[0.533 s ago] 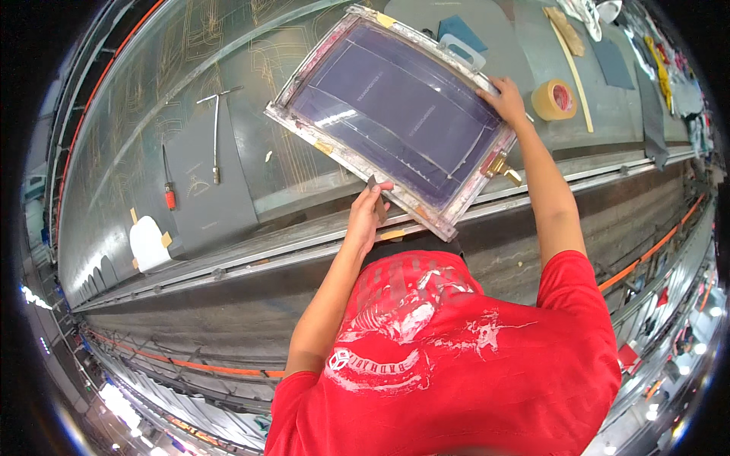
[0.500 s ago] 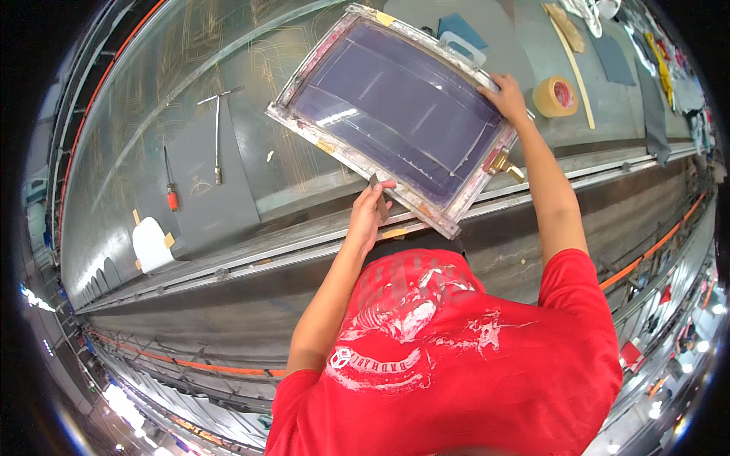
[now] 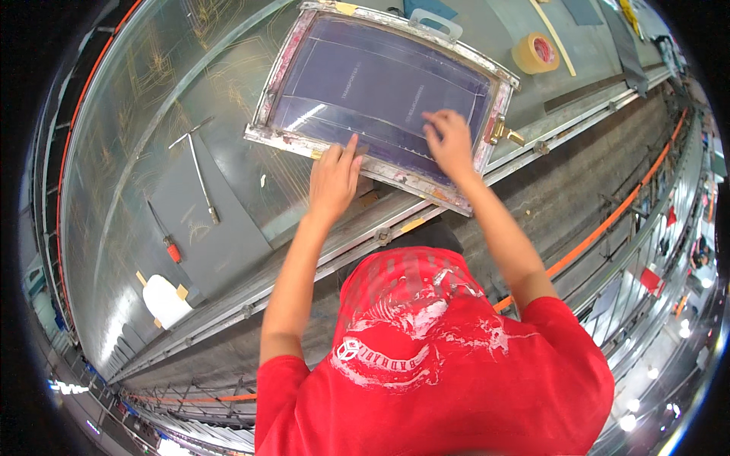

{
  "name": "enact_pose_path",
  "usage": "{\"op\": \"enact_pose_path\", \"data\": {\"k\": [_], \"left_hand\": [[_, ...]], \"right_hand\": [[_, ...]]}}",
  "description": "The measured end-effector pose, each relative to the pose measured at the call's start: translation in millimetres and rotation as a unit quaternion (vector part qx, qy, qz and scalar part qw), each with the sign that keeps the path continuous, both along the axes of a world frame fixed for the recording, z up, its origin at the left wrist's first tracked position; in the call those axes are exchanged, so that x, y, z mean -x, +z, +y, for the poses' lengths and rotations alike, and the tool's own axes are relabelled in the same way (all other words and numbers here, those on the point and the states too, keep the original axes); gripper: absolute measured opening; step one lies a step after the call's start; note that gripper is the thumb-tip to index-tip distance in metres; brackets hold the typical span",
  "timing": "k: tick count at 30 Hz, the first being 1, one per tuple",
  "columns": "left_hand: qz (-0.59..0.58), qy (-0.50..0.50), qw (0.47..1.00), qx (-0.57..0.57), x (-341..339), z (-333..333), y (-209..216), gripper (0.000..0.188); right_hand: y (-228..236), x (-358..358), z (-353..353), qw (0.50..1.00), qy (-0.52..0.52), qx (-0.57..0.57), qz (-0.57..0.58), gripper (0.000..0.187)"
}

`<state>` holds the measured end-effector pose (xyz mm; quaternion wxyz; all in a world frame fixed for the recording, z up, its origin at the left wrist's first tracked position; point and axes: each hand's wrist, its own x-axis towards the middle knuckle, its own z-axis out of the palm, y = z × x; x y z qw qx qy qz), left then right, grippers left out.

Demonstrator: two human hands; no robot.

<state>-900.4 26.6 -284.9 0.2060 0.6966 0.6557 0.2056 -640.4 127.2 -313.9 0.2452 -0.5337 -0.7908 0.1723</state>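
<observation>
A screen-printing frame (image 3: pixel 403 177) with a dark purple mesh (image 3: pixel 372 76) lies tilted on the table, its rails stained with paint. My left hand (image 3: pixel 333 178) is at the near rail, index finger stretched out, with a small dark flat piece (image 3: pixel 362 150) held by the fingers and partly hidden. Above the mesh's near right part is my right hand (image 3: pixel 452 144), its index finger and thumb apart and nothing seen in it. Whether its fingertips touch the mesh I cannot tell. A brass-coloured clamp (image 3: pixel 506 133) sits at the frame's right end.
Behind the frame are a light grey handle (image 3: pixel 435 23) and a tape roll (image 3: pixel 530 55). At left lie a T-handled wrench (image 3: pixel 201 178), a red-handled screwdriver (image 3: pixel 172 248) and a white rounded piece (image 3: pixel 166 302). A metal rail (image 3: pixel 319 272) edges the table nearest me.
My right hand has left the frame's far right corner and come over the mesh. The left hand has moved left along the near rail. The view has shifted and turned.
</observation>
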Motion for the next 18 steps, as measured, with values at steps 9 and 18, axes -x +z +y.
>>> {"op": "enact_pose_path", "data": {"k": [9, 18], "left_hand": [[0.035, -0.164, 0.984, -0.057, 39.5, 72.2, -54.5, 0.038], [-0.04, -0.197, 0.977, -0.074, 54.8, 82.6, -52.2, 0.033]], "right_hand": [[-17.2, 78.4, -36.4, 0.998, -0.032, -0.01, -0.055, 0.043], [-23.9, 91.1, -25.6, 0.997, -0.039, -0.005, -0.069, 0.043]]}}
